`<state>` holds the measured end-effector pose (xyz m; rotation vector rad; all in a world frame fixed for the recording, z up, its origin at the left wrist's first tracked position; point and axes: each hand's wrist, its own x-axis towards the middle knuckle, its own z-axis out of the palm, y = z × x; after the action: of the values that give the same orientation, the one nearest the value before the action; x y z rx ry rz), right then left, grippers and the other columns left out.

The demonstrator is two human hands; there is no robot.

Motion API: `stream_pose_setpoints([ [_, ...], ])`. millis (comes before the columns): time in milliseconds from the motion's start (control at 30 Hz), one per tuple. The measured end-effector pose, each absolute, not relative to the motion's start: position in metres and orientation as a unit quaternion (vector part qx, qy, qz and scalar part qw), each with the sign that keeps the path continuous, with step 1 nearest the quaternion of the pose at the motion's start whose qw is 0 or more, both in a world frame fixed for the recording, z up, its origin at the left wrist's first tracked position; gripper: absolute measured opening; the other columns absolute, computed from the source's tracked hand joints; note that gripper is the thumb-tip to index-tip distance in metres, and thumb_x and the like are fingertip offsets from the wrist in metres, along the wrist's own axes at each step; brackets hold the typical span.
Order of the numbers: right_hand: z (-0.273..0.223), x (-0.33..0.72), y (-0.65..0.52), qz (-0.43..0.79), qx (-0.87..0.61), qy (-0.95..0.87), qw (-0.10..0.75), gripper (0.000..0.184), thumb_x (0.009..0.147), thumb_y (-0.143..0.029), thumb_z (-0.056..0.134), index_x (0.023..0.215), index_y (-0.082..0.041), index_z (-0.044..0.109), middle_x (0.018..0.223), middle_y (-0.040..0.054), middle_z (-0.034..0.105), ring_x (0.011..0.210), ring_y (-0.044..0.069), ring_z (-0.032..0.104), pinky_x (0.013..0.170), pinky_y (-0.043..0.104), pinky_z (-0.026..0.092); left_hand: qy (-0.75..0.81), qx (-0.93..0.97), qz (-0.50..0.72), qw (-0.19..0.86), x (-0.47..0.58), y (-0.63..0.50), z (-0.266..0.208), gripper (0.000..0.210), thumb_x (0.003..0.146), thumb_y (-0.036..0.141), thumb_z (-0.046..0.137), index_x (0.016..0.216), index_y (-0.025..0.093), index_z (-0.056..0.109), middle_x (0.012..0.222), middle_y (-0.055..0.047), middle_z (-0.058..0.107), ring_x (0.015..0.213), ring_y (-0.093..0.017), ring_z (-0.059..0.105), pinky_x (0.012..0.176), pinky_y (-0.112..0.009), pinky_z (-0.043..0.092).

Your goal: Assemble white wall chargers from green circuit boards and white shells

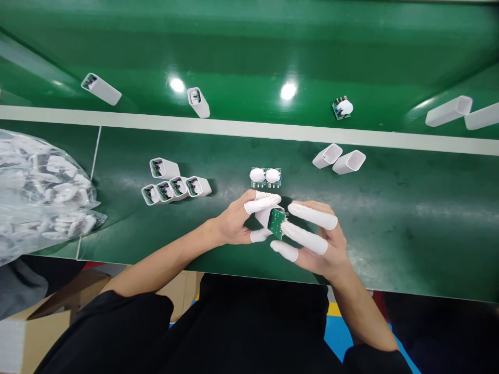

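My left hand (235,217) is closed around a white plastic housing (264,217), thumb below and fingers above, its open end turned to the right. At that open end a green circuit board (276,222) stands tilted, its bare side with solder points showing. My right hand (322,236) has its fingertips on the board's right edge; part of the grip is hidden. White finger cots cover several fingertips of both hands. Just beyond the hands, two circuit boards with white domes (265,176) lie side by side.
Several housings with boards inside (177,187) lie at left. Two hollow housings (338,159) lie at right. Behind the pale strip (234,128) are more housings (102,89) and a domed board (343,107). A clear bag of white parts (42,192) fills the left edge.
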<state>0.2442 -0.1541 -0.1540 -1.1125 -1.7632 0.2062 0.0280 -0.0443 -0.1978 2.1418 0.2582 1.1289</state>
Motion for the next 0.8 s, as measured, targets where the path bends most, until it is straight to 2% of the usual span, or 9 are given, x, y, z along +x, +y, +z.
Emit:
stream_pose_setpoints([
  [267,-0.1615,0.2428,-0.1529,0.056,-0.447,-0.742,0.497,0.057,0.085,-0.015,0.095,0.136,-0.032,0.076,0.15,0.0089,0.071,0.128,0.032,0.075,0.092,0.052,0.073,0.1,0.822,0.429,0.362,0.0265,-0.0464,-0.1995,0.084,0.1,0.043,0.084,0.172,0.024,0.046,0.123,-0.015,0.078,0.106,-0.027,0.08,0.088,-0.04,0.071],
  [467,-0.1607,0.2452,-0.1506,0.031,-0.451,-0.754,0.477,0.039,0.093,-0.018,0.087,0.128,-0.03,0.077,0.134,0.0079,0.079,0.126,0.03,0.077,0.092,0.05,0.072,0.095,0.82,0.423,0.373,0.0258,-0.0466,-0.1998,0.084,0.1,0.042,0.083,0.172,0.021,0.046,0.121,-0.015,0.079,0.095,-0.023,0.079,0.082,-0.038,0.071],
  [533,-0.1606,0.2465,-0.1498,0.03,-0.449,-0.761,0.468,0.035,0.094,-0.017,0.086,0.126,-0.028,0.078,0.131,0.0084,0.08,0.126,0.03,0.077,0.093,0.049,0.071,0.094,0.818,0.423,0.378,0.026,-0.0468,-0.2001,0.085,0.1,0.042,0.084,0.173,0.023,0.046,0.124,-0.016,0.079,0.098,-0.024,0.08,0.081,-0.037,0.071],
  [667,-0.1622,0.2492,-0.1483,0.028,-0.438,-0.772,0.46,0.039,0.09,-0.017,0.09,0.125,-0.029,0.079,0.132,0.0091,0.08,0.126,0.031,0.077,0.091,0.051,0.071,0.091,0.815,0.425,0.383,0.0269,-0.0465,-0.2002,0.089,0.096,0.041,0.088,0.172,0.023,0.046,0.13,-0.018,0.078,0.108,-0.028,0.08,0.083,-0.038,0.071],
  [800,-0.1654,0.2499,-0.1467,0.013,-0.448,-0.777,0.442,0.036,0.09,-0.026,0.093,0.123,-0.031,0.079,0.131,0.0092,0.08,0.125,0.033,0.076,0.09,0.053,0.07,0.099,0.816,0.429,0.374,0.0282,-0.0456,-0.1996,0.092,0.094,0.036,0.09,0.173,0.021,0.046,0.113,-0.013,0.078,0.089,-0.022,0.078,0.074,-0.033,0.069],
])
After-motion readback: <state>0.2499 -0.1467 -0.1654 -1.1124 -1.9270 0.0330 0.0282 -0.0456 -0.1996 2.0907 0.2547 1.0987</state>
